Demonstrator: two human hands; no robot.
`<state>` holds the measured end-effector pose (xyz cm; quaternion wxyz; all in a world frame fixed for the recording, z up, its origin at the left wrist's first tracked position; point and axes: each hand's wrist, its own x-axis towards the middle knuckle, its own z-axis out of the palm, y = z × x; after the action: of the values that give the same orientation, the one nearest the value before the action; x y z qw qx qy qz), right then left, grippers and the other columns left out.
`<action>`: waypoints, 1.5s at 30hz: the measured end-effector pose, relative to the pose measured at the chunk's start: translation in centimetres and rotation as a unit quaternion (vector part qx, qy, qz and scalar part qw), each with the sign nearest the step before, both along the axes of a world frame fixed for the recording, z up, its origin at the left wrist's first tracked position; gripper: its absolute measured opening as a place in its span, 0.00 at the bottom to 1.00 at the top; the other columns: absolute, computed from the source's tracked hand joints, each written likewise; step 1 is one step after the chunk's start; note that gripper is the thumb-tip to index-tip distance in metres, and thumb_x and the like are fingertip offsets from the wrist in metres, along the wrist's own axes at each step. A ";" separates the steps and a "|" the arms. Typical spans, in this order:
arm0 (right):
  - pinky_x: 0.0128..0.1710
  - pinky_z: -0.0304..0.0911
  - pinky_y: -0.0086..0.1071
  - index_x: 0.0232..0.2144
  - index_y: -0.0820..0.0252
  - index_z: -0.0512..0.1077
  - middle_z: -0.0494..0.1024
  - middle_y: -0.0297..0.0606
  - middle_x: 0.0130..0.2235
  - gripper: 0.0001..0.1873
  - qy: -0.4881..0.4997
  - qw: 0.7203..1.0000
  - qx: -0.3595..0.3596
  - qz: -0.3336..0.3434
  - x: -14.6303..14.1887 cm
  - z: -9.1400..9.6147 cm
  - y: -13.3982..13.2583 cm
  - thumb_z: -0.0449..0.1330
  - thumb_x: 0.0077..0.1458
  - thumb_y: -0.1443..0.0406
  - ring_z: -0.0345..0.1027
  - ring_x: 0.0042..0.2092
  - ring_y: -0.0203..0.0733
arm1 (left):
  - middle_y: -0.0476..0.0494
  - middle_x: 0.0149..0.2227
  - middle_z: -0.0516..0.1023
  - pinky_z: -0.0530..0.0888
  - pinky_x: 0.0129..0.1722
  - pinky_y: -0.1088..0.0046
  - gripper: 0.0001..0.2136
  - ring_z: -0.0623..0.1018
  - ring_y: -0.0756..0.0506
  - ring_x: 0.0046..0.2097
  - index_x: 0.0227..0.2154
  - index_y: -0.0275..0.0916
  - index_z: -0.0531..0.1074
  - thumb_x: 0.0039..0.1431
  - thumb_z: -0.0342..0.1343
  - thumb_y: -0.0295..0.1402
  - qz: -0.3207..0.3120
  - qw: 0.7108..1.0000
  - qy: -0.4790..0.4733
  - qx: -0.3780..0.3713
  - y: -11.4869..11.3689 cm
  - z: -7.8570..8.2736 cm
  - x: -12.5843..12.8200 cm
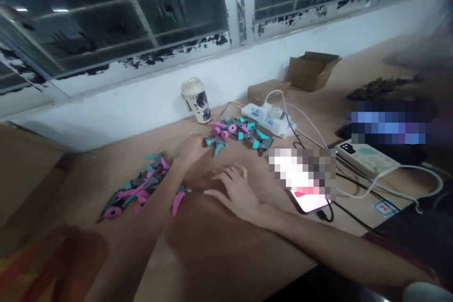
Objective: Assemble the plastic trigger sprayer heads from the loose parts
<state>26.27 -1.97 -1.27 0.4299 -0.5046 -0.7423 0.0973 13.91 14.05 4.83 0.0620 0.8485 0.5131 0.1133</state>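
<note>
My left hand [192, 147] reaches forward over the table, its fingertips at a grey and teal trigger spray head [215, 143]. Its fingers are blurred, so I cannot tell whether they grip that piece. My right hand [236, 191] hovers low over the tabletop with fingers apart and nothing in them. Beyond both hands lies a pile of similar pink, teal and grey spray heads [233, 128]. Another pile of spray heads [141, 186] spreads left of my left forearm, which partly hides it. A single pink-handled spray head [180, 199] rests just right of that forearm.
A lit phone [307, 193] with a cable lies right of my right hand. Behind it are a white power strip [269, 119], a power bank [368, 156] and loose cables. A printed cup [197, 100] and open cardboard box [312, 71] stand by the wall; a large carton [26, 170] is left.
</note>
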 end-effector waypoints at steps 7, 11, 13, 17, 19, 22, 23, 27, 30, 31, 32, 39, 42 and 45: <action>0.57 0.44 0.42 0.43 0.55 0.69 0.75 0.35 0.44 0.10 0.016 1.000 0.003 -0.003 2.2 2.0 0.7 0.53 0.58 0.64 0.65 0.49 0.40 | 0.47 0.38 0.77 0.71 0.42 0.69 0.11 0.76 0.44 0.40 0.40 0.42 0.71 0.52 0.55 0.33 -0.036 0.993 -0.112 -0.001 -11.7 -0.5 -2.8; 0.57 0.43 0.46 0.45 0.52 0.68 0.76 0.33 0.45 0.19 -0.016 0.993 -0.053 0.107 2.1 1.9 0.5 0.57 0.48 0.68 0.65 0.49 0.42 | 0.48 0.35 0.77 0.72 0.34 0.71 0.09 0.75 0.46 0.36 0.38 0.43 0.71 0.53 0.55 0.34 0.013 0.979 -0.202 -0.029 -16.9 -2.2 -4.2; 0.57 0.41 0.48 0.45 0.52 0.69 0.77 0.32 0.43 0.21 -0.032 0.985 -0.067 0.153 1.7 1.4 0.1 0.58 0.45 0.68 0.66 0.49 0.42 | 0.48 0.34 0.77 0.72 0.32 0.72 0.09 0.76 0.47 0.34 0.38 0.42 0.71 0.53 0.56 0.36 0.046 0.966 -0.247 -0.057 -17.9 -3.1 -4.7; 0.58 0.36 0.50 0.44 0.50 0.70 0.78 0.32 0.42 0.19 -0.039 0.981 -0.068 0.180 1.3 0.8 -0.3 0.61 0.47 0.59 0.67 0.48 0.43 | 0.48 0.35 0.78 0.72 0.36 0.71 0.12 0.76 0.47 0.36 0.39 0.43 0.71 0.53 0.57 0.40 0.074 0.943 -0.312 -0.093 -18.2 -4.1 -5.2; 0.58 0.33 0.52 0.42 0.49 0.72 0.78 0.32 0.42 0.17 -0.033 0.983 -0.069 0.167 1.3 0.7 -0.3 0.62 0.48 0.55 0.67 0.48 0.43 | 0.47 0.37 0.78 0.72 0.38 0.70 0.13 0.76 0.46 0.38 0.39 0.42 0.71 0.52 0.58 0.41 0.066 0.934 -0.334 -0.111 -18.2 -4.4 -5.1; 0.59 0.29 0.53 0.38 0.49 0.74 0.79 0.30 0.37 0.14 -0.030 0.986 -0.057 0.153 1.4 0.6 -0.3 0.63 0.48 0.54 0.68 0.46 0.43 | 0.46 0.38 0.77 0.72 0.40 0.69 0.12 0.76 0.45 0.40 0.38 0.41 0.72 0.53 0.57 0.41 0.058 0.920 -0.363 -0.135 -18.3 -4.6 -5.0; 0.59 0.29 0.52 0.37 0.49 0.74 0.79 0.30 0.36 0.14 -0.030 0.987 -0.050 0.153 1.4 0.6 -0.3 0.63 0.47 0.54 0.68 0.46 0.42 | 0.46 0.38 0.77 0.73 0.38 0.69 0.12 0.76 0.45 0.40 0.38 0.41 0.72 0.54 0.56 0.41 0.060 0.912 -0.377 -0.148 -18.3 -4.7 -5.0; 0.60 0.33 0.51 0.38 0.49 0.75 0.80 0.32 0.38 0.16 -0.029 0.989 -0.018 0.147 1.3 0.3 -0.3 0.64 0.45 0.53 0.69 0.45 0.42 | 0.44 0.38 0.76 0.73 0.30 0.73 0.11 0.76 0.45 0.38 0.37 0.40 0.72 0.55 0.53 0.39 0.064 0.873 -0.430 -0.223 -18.0 -4.7 -5.2; 0.60 0.34 0.49 0.38 0.48 0.75 0.80 0.31 0.38 0.16 -0.029 0.988 0.003 0.151 1.3 0.2 -0.5 0.64 0.45 0.53 0.70 0.45 0.41 | 0.43 0.36 0.76 0.72 0.33 0.72 0.09 0.75 0.46 0.37 0.34 0.38 0.72 0.51 0.57 0.36 0.039 0.866 -0.429 -0.253 -17.7 -4.3 -5.4; 0.60 0.35 0.48 0.38 0.48 0.75 0.80 0.31 0.38 0.15 -0.029 0.987 0.008 0.155 1.3 0.2 -0.5 0.64 0.45 0.54 0.70 0.46 0.40 | 0.44 0.35 0.76 0.71 0.33 0.72 0.09 0.75 0.47 0.37 0.33 0.38 0.72 0.50 0.58 0.35 0.033 0.865 -0.430 -0.258 -17.6 -4.2 -5.5; 0.60 0.35 0.48 0.38 0.47 0.75 0.80 0.31 0.37 0.15 -0.029 0.987 0.010 0.161 1.3 0.2 -0.6 0.64 0.46 0.54 0.70 0.46 0.40 | 0.44 0.35 0.76 0.71 0.34 0.72 0.08 0.75 0.47 0.36 0.32 0.37 0.72 0.49 0.58 0.35 0.031 0.863 -0.431 -0.263 -17.5 -4.2 -5.5; 0.60 0.32 0.48 0.40 0.42 0.74 0.80 0.27 0.36 0.16 -0.048 0.980 0.003 0.195 1.1 0.2 -1.1 0.64 0.46 0.54 0.69 0.46 0.39 | 0.47 0.30 0.72 0.69 0.35 0.71 0.08 0.72 0.48 0.34 0.30 0.37 0.69 0.47 0.59 0.34 0.017 0.874 -0.395 -0.283 -17.2 -3.9 -5.7; 0.60 0.33 0.47 0.40 0.44 0.74 0.80 0.28 0.37 0.15 -0.043 0.980 0.005 0.195 1.0 0.1 -1.2 0.63 0.47 0.54 0.70 0.44 0.38 | 0.48 0.30 0.71 0.68 0.34 0.72 0.08 0.71 0.49 0.33 0.29 0.37 0.69 0.47 0.58 0.34 0.017 0.874 -0.393 -0.287 -17.2 -3.8 -5.7; 0.60 0.35 0.46 0.40 0.45 0.74 0.79 0.28 0.38 0.15 -0.047 0.979 0.002 0.196 0.9 0.1 -1.3 0.63 0.48 0.54 0.70 0.43 0.37 | 0.49 0.29 0.70 0.67 0.32 0.73 0.08 0.70 0.49 0.33 0.29 0.38 0.68 0.48 0.58 0.34 0.024 0.874 -0.388 -0.291 -17.3 -3.9 -5.7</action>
<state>27.16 -3.30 -1.14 0.3679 -0.3521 -0.8467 0.1542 8.21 -3.21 0.96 0.4975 0.6679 0.4776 0.2800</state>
